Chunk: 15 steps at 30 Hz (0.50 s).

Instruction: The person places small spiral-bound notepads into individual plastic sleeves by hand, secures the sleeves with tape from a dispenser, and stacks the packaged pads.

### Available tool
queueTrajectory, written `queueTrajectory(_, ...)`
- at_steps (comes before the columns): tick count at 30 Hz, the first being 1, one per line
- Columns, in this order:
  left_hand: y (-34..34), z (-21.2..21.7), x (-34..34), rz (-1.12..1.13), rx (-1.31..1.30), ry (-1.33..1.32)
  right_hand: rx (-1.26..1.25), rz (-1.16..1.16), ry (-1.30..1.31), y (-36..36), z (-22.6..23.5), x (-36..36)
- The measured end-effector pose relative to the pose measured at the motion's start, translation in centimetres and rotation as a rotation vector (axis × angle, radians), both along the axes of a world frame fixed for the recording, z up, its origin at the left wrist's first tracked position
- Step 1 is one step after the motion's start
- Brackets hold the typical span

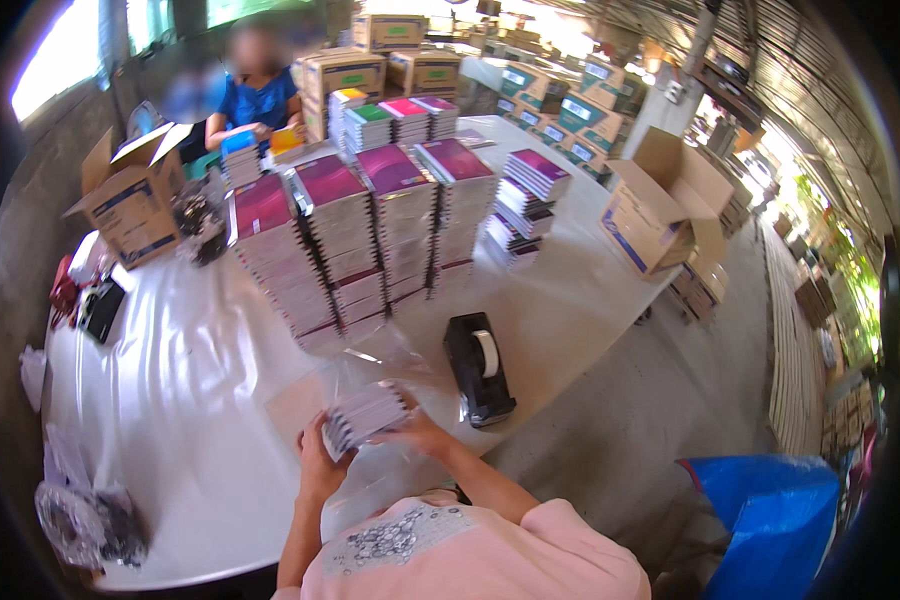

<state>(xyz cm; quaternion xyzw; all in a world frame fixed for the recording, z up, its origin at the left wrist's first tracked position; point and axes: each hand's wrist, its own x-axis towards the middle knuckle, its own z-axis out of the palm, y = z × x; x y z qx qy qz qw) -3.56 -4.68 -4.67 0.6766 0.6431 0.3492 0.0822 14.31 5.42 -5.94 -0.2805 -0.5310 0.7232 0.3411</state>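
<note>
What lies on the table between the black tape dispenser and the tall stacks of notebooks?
In the head view, only clear plastic wrap lies on the white table between the tape dispenser and the notebook stacks; otherwise that stretch is bare.

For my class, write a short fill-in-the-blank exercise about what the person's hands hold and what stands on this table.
1. Both hands, the left hand and the right hand, hold a small stack of ____.
2. The black tape dispenser stands to the ____ of the hands.
3. The tall notebook stacks have ____ covers.
4. The table is covered in ____ sheeting.

Missing words: notebooks; right; purple; white
</note>
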Motion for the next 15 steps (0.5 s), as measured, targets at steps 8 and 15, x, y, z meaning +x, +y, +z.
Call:
queueTrajectory(8,-0.5,1.2,0.2,0.082,0.073,-0.409,0.600,0.092,-0.146,1.4,5.9,0.9)
queueTrajectory(15,1.1,6.4,-0.4,-0.076,0.203,0.155,1.201,0.388,-0.519,3.0,10.5,-0.2)
